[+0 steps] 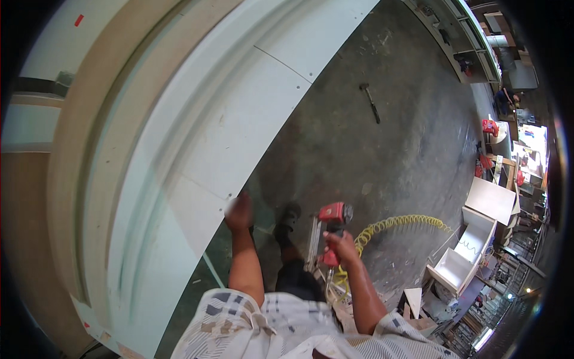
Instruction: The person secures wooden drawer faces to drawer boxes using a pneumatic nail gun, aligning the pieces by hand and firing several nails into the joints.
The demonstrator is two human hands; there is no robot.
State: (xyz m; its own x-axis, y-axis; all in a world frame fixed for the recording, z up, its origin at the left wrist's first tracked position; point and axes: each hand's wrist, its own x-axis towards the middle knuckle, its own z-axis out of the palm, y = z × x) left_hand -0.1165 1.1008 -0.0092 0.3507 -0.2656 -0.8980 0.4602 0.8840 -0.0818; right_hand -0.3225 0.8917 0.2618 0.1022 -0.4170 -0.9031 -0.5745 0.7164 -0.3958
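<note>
Grey floor [412,173] spreads right of the white panel [239,119], whose long axis slants up rightward. Left hand [240,212], nearer, is at the panel's edge, grip too blurred to tell; right hand [342,246], right of the panel, wraps the red nail gun [332,212].

No lettering or number can be read. A small red tag [79,20] at the upper left sits on a pale panel [52,46], any print too small to tell; markings on the red nail gun [332,212], lower centre, are illegible.
</note>
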